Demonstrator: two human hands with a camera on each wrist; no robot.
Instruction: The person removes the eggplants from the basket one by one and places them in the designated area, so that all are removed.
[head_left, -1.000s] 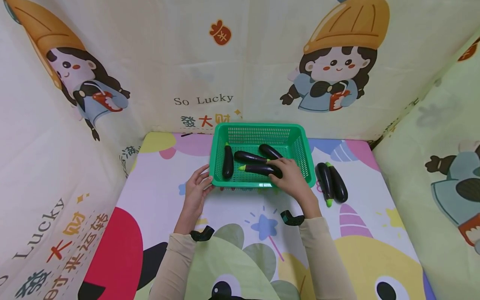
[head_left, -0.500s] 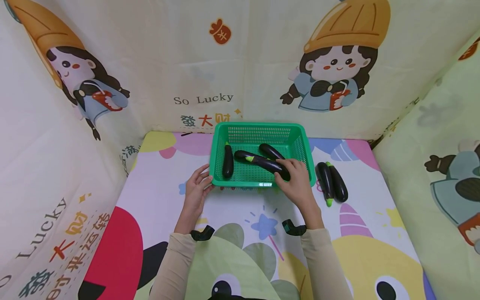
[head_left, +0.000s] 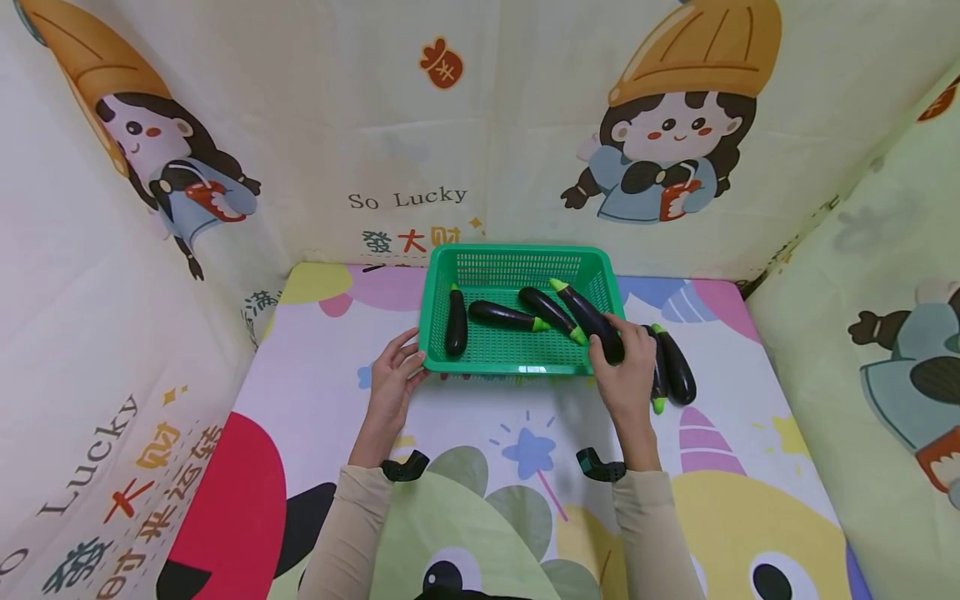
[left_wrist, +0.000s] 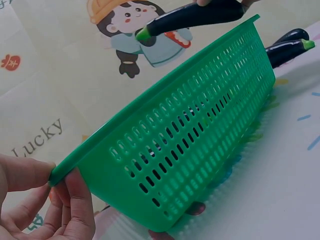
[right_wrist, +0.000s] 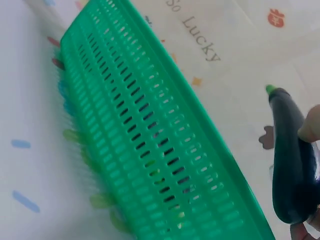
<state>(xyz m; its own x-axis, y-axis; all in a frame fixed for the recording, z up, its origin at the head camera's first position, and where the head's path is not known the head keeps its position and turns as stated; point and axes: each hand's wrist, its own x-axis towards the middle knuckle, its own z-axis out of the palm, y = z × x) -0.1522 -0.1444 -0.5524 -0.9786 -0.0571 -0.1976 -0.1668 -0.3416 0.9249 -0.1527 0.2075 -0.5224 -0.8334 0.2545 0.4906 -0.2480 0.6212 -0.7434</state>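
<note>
My right hand point(head_left: 628, 375) grips a dark purple eggplant point(head_left: 588, 317) by its thick end, over the right side of a green plastic basket point(head_left: 487, 369). The green stem tip points away to the back left. In the left wrist view this held eggplant point(left_wrist: 200, 16) shows above the basket's rim. At the basket's left front corner, my left hand point(head_left: 392, 387) pinches the rim between thumb and fingers. Inside lie three more eggplants: one lengthwise at the left point(head_left: 456, 325), one crosswise in the middle point(head_left: 497, 314), one slanting at the right point(head_left: 546, 308).
Two eggplants lie side by side on the table right of the basket: one in full view point(head_left: 677, 367), the other point(head_left: 659, 383) partly behind my right hand. Printed cloth covers the table point(head_left: 465, 417), and a printed curtain point(head_left: 525, 167) rises close behind the basket.
My right hand has moved right with the eggplant, turning it so the stem swings from pointing left to pointing away. The left hand and basket stay in place.
</note>
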